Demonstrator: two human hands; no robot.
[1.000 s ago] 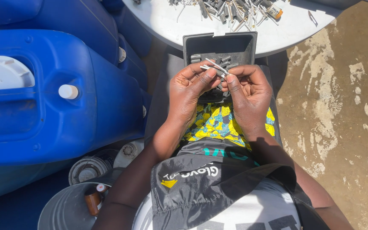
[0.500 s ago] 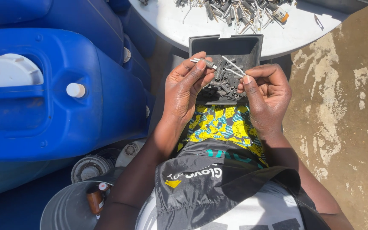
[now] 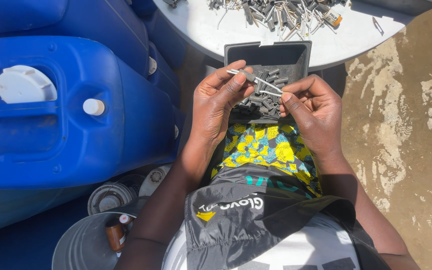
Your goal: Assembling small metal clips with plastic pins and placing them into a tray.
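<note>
My left hand (image 3: 220,100) pinches a small grey sleeved piece with a thin wire lead (image 3: 248,76) between thumb and fingers. My right hand (image 3: 313,107) pinches the other end of a thin white wire (image 3: 271,92) that runs from it. Both hands hover over a dark grey open plastic box (image 3: 286,52) resting on my lap. The box holds several small grey cylindrical pieces (image 3: 266,100). My lap is covered in yellow and blue patterned cloth (image 3: 271,147).
A white round table (image 3: 206,25) lies ahead with a heap of similar metal pieces and wires (image 3: 276,12). Large blue plastic jerrycans (image 3: 61,115) crowd my left side. A grey bucket (image 3: 83,245) and metal cans (image 3: 108,197) stand at lower left. Bare concrete floor (image 3: 401,125) is on the right.
The hands have spread slightly apart over the box, and the thin wire now stretches between them. The view has shifted a little downward.
</note>
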